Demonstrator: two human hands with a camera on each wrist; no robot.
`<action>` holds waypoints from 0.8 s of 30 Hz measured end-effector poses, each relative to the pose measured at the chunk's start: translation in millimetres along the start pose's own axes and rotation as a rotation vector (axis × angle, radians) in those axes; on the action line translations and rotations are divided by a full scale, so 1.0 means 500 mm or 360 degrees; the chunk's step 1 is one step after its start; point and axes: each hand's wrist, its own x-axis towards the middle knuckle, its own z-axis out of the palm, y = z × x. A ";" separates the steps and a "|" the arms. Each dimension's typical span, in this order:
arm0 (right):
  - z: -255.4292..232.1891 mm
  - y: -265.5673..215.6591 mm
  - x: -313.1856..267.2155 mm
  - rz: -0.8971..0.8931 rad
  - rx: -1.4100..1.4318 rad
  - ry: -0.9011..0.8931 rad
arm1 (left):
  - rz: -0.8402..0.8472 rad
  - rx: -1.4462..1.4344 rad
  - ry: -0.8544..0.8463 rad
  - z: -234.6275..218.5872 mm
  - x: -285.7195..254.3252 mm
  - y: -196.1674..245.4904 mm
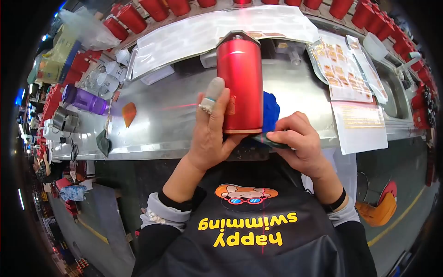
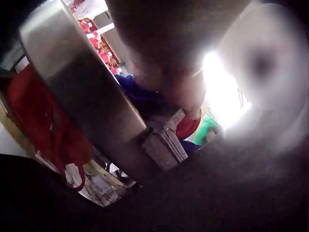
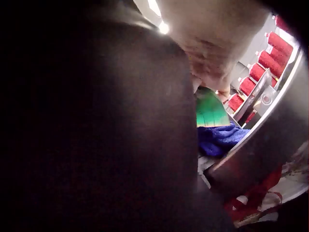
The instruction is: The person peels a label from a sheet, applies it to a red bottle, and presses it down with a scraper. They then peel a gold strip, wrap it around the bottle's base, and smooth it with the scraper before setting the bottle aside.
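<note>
My left hand (image 1: 205,124) holds a red cylindrical canister (image 1: 241,87) over the front edge of the steel counter, fingers along its side and thumb under its lower end. A finger cover and a ring show on that hand. At the canister's lower right, my right hand (image 1: 299,141) pinches a thin, flat green piece (image 3: 211,113), which looks dark in the head view. The piece's near end sits right at the canister's bottom rim. A blue cloth (image 1: 271,111) lies behind the canister, partly hidden by it. The left wrist view is dark and blurred.
On the steel counter (image 1: 184,87) are an orange flat piece (image 1: 128,114), a dark green piece (image 1: 103,142) and a purple bottle (image 1: 87,100). Printed sheets (image 1: 344,69) lie at the right beside a sink (image 1: 394,99). Several red canisters (image 1: 154,9) line the back.
</note>
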 end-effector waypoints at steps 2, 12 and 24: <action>-0.014 -0.013 0.011 -0.0072 -0.0127 -0.0018 | -0.0083 0.0123 0.0028 -0.006 0.002 -0.001; -0.013 -0.076 0.061 -0.0325 -0.0441 -0.0237 | 0.0059 0.0582 -0.0133 -0.046 0.046 0.046; -0.003 -0.076 0.069 -0.0296 -0.0320 -0.0164 | 0.0042 0.0505 -0.0068 -0.035 0.038 0.035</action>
